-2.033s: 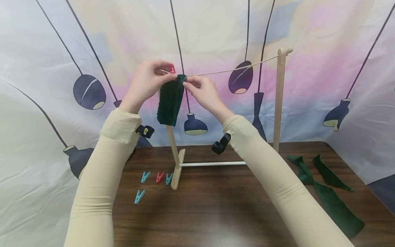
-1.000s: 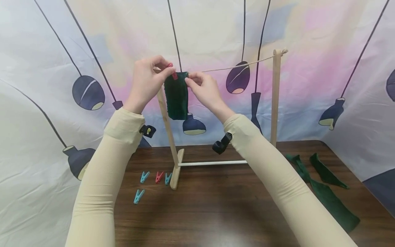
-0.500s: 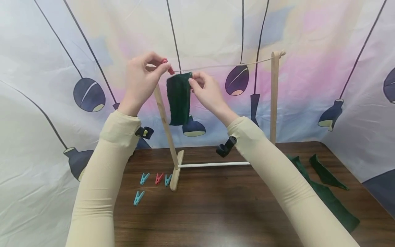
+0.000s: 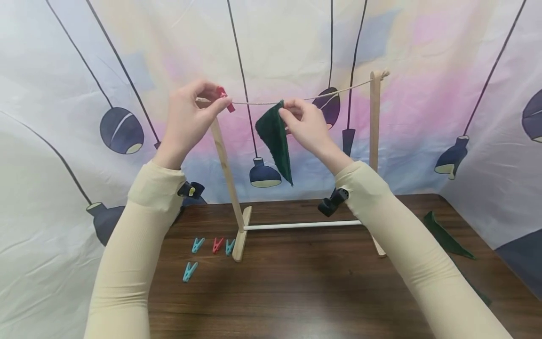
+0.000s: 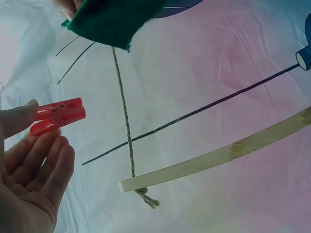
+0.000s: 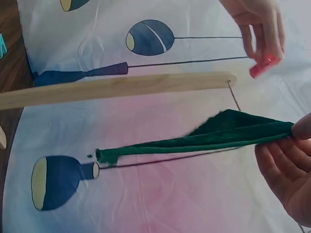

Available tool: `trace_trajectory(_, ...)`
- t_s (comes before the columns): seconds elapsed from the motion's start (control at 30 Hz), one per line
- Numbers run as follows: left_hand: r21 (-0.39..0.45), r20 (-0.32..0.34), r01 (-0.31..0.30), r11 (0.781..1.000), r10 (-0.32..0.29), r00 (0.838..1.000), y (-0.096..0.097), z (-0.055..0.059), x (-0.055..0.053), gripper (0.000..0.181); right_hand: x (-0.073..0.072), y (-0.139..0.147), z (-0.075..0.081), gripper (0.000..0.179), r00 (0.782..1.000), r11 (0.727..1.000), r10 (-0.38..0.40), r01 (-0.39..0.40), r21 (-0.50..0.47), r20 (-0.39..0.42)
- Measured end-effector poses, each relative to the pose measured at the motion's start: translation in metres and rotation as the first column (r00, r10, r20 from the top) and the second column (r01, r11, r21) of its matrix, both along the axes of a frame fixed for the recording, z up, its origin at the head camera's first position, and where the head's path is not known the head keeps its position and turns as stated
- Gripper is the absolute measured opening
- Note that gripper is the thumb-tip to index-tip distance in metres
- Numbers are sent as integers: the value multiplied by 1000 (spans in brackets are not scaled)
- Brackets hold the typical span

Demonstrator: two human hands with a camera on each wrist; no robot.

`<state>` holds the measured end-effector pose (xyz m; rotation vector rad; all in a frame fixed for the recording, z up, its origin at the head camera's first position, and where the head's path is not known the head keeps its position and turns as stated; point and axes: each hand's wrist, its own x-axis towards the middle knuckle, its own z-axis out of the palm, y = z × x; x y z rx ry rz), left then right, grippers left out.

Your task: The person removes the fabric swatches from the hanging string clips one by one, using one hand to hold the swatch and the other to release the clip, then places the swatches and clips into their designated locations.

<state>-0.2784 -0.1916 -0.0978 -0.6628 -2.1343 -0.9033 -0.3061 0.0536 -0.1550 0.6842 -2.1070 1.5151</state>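
My left hand [image 4: 188, 117] pinches a red clothespin [image 4: 225, 99] between thumb and fingertips, near the left end of the string [image 4: 254, 103]. In the left wrist view the clothespin [image 5: 60, 115] is clear of the string and grips nothing. My right hand [image 4: 309, 123] pinches one corner of a dark green cloth [image 4: 275, 136], which hangs down from the fingertips in a slanting fold. The right wrist view shows the cloth [image 6: 194, 138] drooping from thumb and fingers, in front of the string. Whether cloth and string touch I cannot tell.
A wooden frame with a left post [image 4: 224, 165], a right post [image 4: 375, 122] and a white crossbar [image 4: 296, 226] carries the string. Blue clothespins [image 4: 189, 271] and a red clothespin [image 4: 218, 245] lie left on the table [image 4: 296, 292]. More green cloth [image 4: 446, 238] lies right, partly behind the right sleeve.
The cloth has come away from the left hand and moved right with my right hand, going from a spread rectangle to a slanting fold. My left hand, still with the red clothespin, has shifted left.
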Motion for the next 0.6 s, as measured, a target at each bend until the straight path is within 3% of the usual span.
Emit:
trace_trajectory(0.33, 42, 37, -1, 999, 0, 999, -10, -7, 13, 31, 11, 49, -1, 26, 999, 999, -36, 36, -10, -39)
trace_trajectory(0.6, 79, -3, -106, 991, 107, 994, -32, -12, 30, 38, 29, 92, 4, 25, 993, 995, -100, 98, -37, -57)
